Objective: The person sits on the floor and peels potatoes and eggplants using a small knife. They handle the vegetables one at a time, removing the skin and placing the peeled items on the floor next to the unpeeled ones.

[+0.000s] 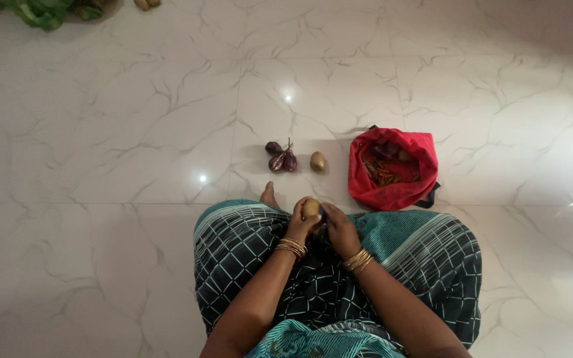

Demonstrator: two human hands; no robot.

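So a potato (310, 208) is held up just below the frame's centre, wrapped by the fingers of the left hand (302, 224), with its long axis roughly upright in the picture. The right hand (338, 229) is pressed in from the right side of it, closed around something small and blue (323, 213), which can't really be made out. Both hands are touching the potato, the left carrying it. One more potato (318, 161) is lying on the marble floor (134, 132) above, next to two or three small purple eggplants (281, 159). One red bag (392, 169) of vegetables is seen to the right.
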